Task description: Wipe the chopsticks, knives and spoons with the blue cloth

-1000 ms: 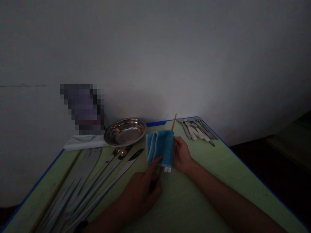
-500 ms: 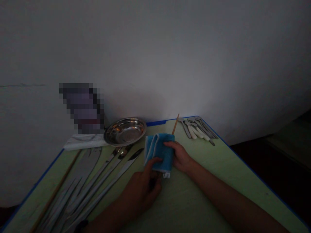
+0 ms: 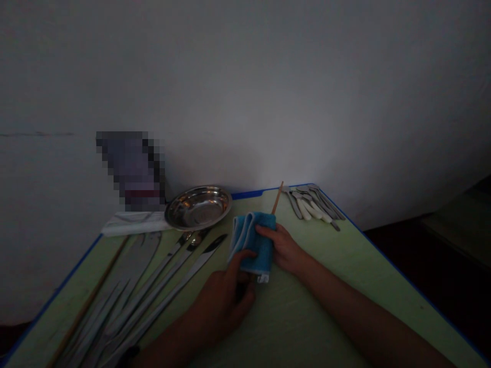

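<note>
A folded blue cloth (image 3: 264, 255) with white edging is held in front of me above the table. From its top sticks out a thin wooden chopstick (image 3: 277, 198); its lower part is hidden by the cloth. My right hand (image 3: 286, 248) grips the cloth's right side, thumb across the front and the other fingers behind. At the lower left, my left hand (image 3: 230, 291) pinches the cloth with the index finger over its front. A small white tag (image 3: 263, 278) hangs from the bottom edge.
A shiny metal bowl (image 3: 198, 208) stands by the wall. Long knives and spoons (image 3: 161, 286) lie at left beside another wooden stick (image 3: 92, 301). Several forks and spoons (image 3: 312, 204), some white-handled, lie at the back right. A blurred-out upright object (image 3: 134, 171) leans behind a white packet (image 3: 134, 224).
The cloth's top left folds have opened slightly, and my right thumb has shifted a little left and down on it. The view has barely moved.
</note>
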`<state>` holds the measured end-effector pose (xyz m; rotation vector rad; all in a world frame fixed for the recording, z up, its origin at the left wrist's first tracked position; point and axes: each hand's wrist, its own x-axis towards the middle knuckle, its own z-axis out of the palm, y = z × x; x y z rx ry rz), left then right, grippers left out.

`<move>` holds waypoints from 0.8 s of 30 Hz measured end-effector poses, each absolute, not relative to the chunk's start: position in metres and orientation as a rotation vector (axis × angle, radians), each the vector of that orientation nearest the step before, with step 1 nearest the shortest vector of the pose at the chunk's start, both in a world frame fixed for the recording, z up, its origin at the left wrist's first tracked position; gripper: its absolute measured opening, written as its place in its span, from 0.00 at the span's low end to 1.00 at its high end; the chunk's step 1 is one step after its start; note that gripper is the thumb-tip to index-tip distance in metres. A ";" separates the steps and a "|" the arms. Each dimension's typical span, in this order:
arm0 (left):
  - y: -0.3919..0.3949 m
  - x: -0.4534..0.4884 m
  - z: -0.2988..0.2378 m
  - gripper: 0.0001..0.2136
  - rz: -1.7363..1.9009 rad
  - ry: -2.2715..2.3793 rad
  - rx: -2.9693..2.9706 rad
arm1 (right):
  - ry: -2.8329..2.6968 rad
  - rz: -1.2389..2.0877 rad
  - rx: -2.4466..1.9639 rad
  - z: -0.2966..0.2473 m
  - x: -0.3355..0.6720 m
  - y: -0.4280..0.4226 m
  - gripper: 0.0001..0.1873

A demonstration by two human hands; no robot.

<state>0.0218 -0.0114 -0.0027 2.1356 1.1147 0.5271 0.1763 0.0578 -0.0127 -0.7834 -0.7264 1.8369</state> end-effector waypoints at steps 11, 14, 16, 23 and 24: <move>-0.011 0.021 -0.006 0.19 0.538 1.111 2.149 | -0.730 1.780 -0.814 -0.011 0.178 0.056 0.21; -0.011 0.021 -0.005 0.20 0.525 1.118 2.143 | -0.719 1.785 -0.783 -0.010 0.177 0.057 0.28; -0.011 0.021 -0.004 0.21 0.522 1.128 2.150 | -0.668 1.793 -0.790 -0.010 0.178 0.059 0.26; -0.013 0.021 0.000 0.23 0.481 1.162 2.157 | -0.337 1.898 -0.677 -0.003 0.187 0.069 0.16; -0.013 0.021 0.001 0.23 0.484 1.164 2.154 | -0.348 1.907 -0.665 -0.003 0.187 0.068 0.17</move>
